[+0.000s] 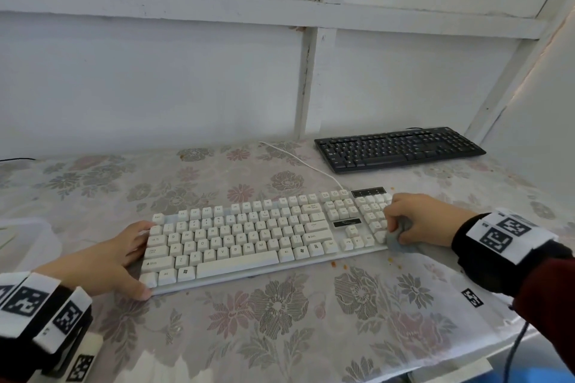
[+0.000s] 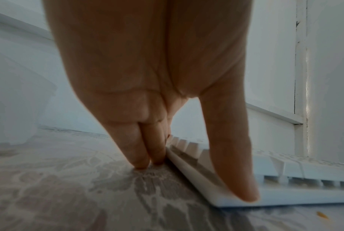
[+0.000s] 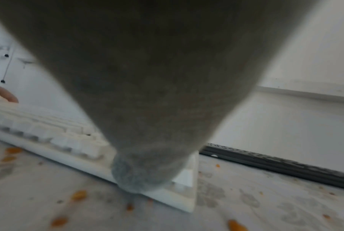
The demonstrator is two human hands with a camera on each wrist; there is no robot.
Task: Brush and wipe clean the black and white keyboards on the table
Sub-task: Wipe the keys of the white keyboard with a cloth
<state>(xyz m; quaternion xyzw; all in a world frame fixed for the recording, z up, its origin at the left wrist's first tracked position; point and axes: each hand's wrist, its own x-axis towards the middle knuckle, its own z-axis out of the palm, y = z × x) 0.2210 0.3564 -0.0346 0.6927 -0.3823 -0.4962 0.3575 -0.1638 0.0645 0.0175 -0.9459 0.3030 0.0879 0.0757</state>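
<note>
The white keyboard (image 1: 249, 236) lies across the middle of the flowered table. My left hand (image 1: 124, 255) rests against its left end with straight fingers, the thumb (image 2: 232, 164) on the near corner and the fingertips (image 2: 141, 161) on the cloth beside the white keyboard (image 2: 285, 184). My right hand (image 1: 420, 221) grips a grey cloth (image 1: 399, 238) and presses it on the number pad at the right end. In the right wrist view the grey cloth (image 3: 143, 175) sits on the corner of the white keyboard (image 3: 68, 148). The black keyboard (image 1: 398, 148) lies at the back right.
A white cable (image 1: 298, 162) runs from the white keyboard toward the wall. Orange crumbs (image 3: 78, 195) are scattered on the tablecloth (image 1: 280, 320) near the right end. A white panelled wall (image 1: 155, 71) closes the back and right. The table's front edge is near my right sleeve.
</note>
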